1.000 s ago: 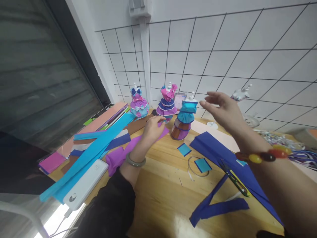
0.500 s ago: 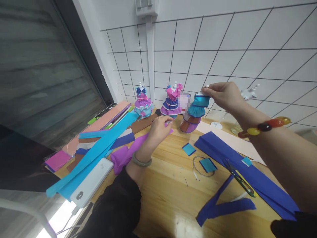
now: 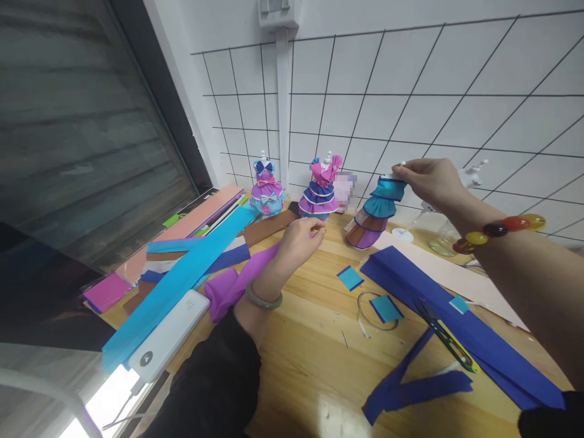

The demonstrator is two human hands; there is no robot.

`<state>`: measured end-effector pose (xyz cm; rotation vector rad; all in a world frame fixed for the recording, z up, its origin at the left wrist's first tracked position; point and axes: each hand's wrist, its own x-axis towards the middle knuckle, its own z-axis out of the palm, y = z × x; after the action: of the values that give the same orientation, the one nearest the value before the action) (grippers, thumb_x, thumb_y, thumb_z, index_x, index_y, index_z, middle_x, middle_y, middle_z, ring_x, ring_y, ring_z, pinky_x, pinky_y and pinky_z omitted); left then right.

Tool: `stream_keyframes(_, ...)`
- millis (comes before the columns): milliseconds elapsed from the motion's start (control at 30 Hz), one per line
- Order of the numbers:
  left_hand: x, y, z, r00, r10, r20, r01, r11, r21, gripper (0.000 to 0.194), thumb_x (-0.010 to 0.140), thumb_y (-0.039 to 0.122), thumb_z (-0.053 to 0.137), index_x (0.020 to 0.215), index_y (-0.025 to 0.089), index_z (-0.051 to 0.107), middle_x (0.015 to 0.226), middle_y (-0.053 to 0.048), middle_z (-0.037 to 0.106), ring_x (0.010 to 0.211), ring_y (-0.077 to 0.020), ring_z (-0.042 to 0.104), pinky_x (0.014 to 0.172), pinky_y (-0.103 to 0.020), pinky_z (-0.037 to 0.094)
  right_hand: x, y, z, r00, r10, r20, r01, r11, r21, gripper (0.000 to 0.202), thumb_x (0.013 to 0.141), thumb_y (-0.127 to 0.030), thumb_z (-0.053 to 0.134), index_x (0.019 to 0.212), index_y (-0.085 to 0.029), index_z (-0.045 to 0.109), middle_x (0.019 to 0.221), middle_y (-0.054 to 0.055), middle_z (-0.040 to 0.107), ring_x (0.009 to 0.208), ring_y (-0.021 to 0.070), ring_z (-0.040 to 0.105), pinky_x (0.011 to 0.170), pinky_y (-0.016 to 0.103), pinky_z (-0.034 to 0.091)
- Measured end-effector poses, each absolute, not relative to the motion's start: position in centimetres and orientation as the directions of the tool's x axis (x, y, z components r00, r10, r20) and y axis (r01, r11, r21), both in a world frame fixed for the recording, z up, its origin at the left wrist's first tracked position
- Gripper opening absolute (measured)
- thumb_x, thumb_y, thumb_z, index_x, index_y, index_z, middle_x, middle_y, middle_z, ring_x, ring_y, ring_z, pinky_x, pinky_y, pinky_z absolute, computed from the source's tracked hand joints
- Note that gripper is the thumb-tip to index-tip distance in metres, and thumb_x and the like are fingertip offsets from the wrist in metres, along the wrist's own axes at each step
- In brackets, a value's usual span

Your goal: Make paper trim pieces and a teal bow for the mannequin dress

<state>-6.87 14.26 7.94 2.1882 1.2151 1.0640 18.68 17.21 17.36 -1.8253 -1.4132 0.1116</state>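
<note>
My right hand (image 3: 433,179) grips the white neck of a small dress form in a teal, brown and purple ruffled dress (image 3: 381,207), which leans to the right above the wooden table (image 3: 310,340). Left of it, my left hand (image 3: 303,240) hovers over the table with curled fingers; what lies between them, if anything, is too small to make out. Behind that hand stand two more dressed forms, one with a pink top and navy ruffles (image 3: 319,191), one in purple and light blue with bows (image 3: 267,191).
Blue fabric strips (image 3: 424,304), yellow-handled scissors (image 3: 449,337) and teal squares (image 3: 350,278) lie at the right. A white power bank (image 3: 171,334), turquoise fabric (image 3: 182,280) and purple cloth (image 3: 223,289) are at the left. A bare dress form (image 3: 474,174) stands behind my right arm.
My right hand has moved right, tilting the teal-topped dress form further. My left hand has shifted slightly right. The view has turned a little.
</note>
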Motion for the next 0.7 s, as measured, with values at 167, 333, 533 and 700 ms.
stream_keyframes(167,-7.0,14.3,8.1,0.316,0.858,0.405,0.538,-0.513,0.669,0.018,0.08,0.024,0.051,0.09,0.019,0.065,0.093,-0.003,0.068,0.087,-0.0151,0.06,0.078,-0.026,0.046,18.4,17.0,17.4,0.341,0.856,0.388,0.772,-0.021,-0.635,0.05,0.073,-0.05,0.057,0.091,-0.006,0.07,0.072,0.007,0.063,0.054,0.0072,0.041,0.056,0.029,0.035)
stream_keyframes(333,-7.0,14.2,8.1,0.323,0.86,0.395,0.535,-0.51,0.673,0.017,0.079,0.024,0.052,0.088,0.019,0.065,0.091,-0.002,0.068,0.084,-0.0147,0.061,0.077,-0.026,0.046,18.9,16.5,16.9,0.297,0.874,0.384,0.704,0.072,-0.706,0.043,0.074,-0.042,0.06,0.098,-0.008,0.069,0.094,0.013,0.067,0.076,0.0132,0.055,0.071,0.03,0.041)
stream_keyframes(533,-6.8,13.8,8.1,0.35,0.851,0.392,0.535,-0.525,0.662,0.018,0.079,0.024,0.051,0.089,0.019,0.065,0.093,-0.003,0.068,0.086,-0.0152,0.061,0.078,-0.026,0.046,20.3,15.7,16.3,0.289,0.872,0.395,0.657,0.119,-0.744,0.052,0.074,-0.043,0.06,0.112,-0.008,0.063,0.104,0.017,0.065,0.087,0.0175,0.058,0.074,0.032,0.044)
stream_keyframes(700,-6.9,14.1,7.9,0.362,0.85,0.383,0.564,-0.527,0.636,0.017,0.079,0.024,0.051,0.089,0.02,0.065,0.093,-0.003,0.068,0.087,-0.0162,0.061,0.079,-0.027,0.046,21.2,13.0,15.6,0.367,0.843,0.392,0.675,0.049,-0.736,0.05,0.075,-0.045,0.059,0.115,-0.015,0.062,0.106,0.016,0.065,0.085,0.0188,0.061,0.073,0.032,0.045)
